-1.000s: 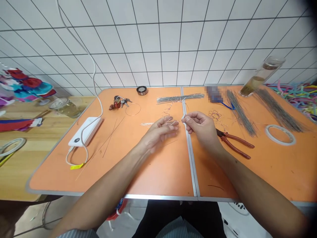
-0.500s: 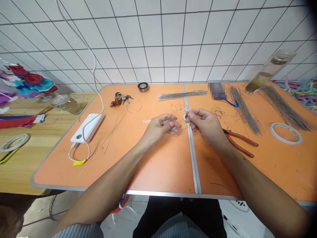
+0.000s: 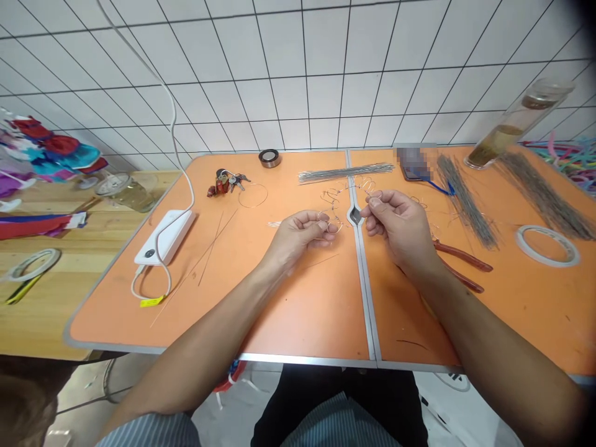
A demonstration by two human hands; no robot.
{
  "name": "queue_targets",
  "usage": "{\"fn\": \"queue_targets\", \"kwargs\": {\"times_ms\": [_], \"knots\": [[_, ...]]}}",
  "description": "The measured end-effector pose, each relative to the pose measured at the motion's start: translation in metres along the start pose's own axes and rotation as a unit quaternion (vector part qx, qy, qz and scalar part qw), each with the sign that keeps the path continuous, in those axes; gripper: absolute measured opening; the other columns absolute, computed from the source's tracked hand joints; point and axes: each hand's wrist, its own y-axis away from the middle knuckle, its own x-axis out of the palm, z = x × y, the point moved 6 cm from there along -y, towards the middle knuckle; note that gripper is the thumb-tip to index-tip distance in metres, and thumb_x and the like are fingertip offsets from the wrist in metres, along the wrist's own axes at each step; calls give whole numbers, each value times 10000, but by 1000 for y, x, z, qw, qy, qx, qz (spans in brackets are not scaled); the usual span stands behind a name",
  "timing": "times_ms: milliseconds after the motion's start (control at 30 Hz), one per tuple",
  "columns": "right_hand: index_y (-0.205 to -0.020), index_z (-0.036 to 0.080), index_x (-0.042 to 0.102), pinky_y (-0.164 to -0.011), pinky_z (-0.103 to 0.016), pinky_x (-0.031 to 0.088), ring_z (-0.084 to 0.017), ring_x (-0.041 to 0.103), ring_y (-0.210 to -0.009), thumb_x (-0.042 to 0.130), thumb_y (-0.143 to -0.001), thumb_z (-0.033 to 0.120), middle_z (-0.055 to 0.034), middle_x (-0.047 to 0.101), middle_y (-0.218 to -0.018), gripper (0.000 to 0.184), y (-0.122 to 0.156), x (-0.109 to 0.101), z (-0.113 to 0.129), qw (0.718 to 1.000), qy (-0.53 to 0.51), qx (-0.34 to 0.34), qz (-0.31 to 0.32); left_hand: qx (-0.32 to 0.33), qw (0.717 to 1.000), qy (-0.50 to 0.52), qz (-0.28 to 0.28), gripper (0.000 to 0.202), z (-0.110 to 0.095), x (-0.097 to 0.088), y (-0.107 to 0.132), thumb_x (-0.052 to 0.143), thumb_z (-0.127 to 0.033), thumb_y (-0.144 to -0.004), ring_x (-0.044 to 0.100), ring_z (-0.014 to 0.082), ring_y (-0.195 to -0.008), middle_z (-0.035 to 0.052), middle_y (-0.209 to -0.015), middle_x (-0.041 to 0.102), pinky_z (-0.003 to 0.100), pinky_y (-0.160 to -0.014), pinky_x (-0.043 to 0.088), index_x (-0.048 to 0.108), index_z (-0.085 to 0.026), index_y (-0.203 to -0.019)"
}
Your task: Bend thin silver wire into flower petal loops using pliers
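Note:
My left hand (image 3: 305, 234) pinches a thin looped wire (image 3: 336, 227) between thumb and fingers, above the orange table (image 3: 298, 310). Across the table's metal seam, my right hand (image 3: 398, 223) has its thumb and forefinger closed on a fine wire loop by the fingertips. Whether both hands hold one and the same wire I cannot tell. Beyond the hands, more curly wire (image 3: 331, 197) rests on the table. Pliers with red-brown handles (image 3: 465, 253) lie beside my right wrist, their jaws mostly hidden by it.
Straight wire bundles lie at the back (image 3: 345, 174) and right (image 3: 465, 202). A roll of tape (image 3: 269, 158), keys (image 3: 230, 182), a white power bank (image 3: 165, 237) with cable, a tape ring (image 3: 547, 246) and a glass bottle (image 3: 498, 143) stand or lie around.
My right hand has moved slightly right and up, away from my left hand, so the gap between them is wider. The metal fitting on the seam now shows between them.

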Motion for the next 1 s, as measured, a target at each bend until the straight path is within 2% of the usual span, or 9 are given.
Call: {"fn": "queue_targets", "kwargs": {"times_ms": [233, 500, 633, 767, 900, 1000], "knots": [[-921, 233, 739, -556, -222, 586, -110, 664, -612, 869, -908, 331, -9, 784, -805, 163, 2, -1, 2, 999, 28, -8, -23, 18, 1000, -5, 5, 319, -4, 3, 3, 955, -356, -793, 786, 144, -751, 88, -942, 854, 264, -743, 648, 782, -145, -957], [-927, 251, 727, -571, -260, 595, -126, 660, -621, 890, -881, 404, -13, 771, -816, 229, 3, 1, 3, 999, 40, -2, -16, 22, 1000, -17, -14, 360, -7, 4, 5, 979, -340, -733, 770, 148, -739, 73, -927, 846, 275, -732, 621, 777, -160, -972], [-935, 250, 722, -579, -269, 600, -130, 664, -625, 883, -902, 431, -16, 769, -821, 244, 4, 2, 5, 998, 59, -15, -16, 50, 997, -47, -26, 367, -12, 4, 7, 973, -400, -776, 768, 154, -799, 69, -993, 850, 277, -748, 609, 788, -183, -1007], [-934, 247, 731, -586, -269, 601, -129, 673, -626, 862, -930, 390, -15, 780, -822, 194, 5, 2, 7, 998, 63, -22, -10, 73, 995, -55, -28, 364, -14, 1, 7, 922, -503, -849, 757, 150, -805, 74, -973, 839, 271, -756, 604, 798, -177, -956], [-939, 243, 738, -580, -262, 589, -124, 668, -616, 864, -932, 362, -13, 785, -814, 173, 5, 2, 8, 998, 55, -25, -7, 50, 998, -39, -24, 373, -8, -1, 5, 925, -496, -842, 762, 150, -799, 88, -968, 840, 275, -774, 613, 792, -163, -944], [-935, 241, 743, -578, -259, 582, -121, 669, -616, 873, -927, 376, -14, 785, -815, 188, 6, 3, 8, 998, 59, -24, -1, 40, 998, -27, -35, 380, -9, -2, 5, 940, -448, -825, 768, 155, -805, 85, -1004, 841, 279, -761, 615, 782, -164, -1023]]}}
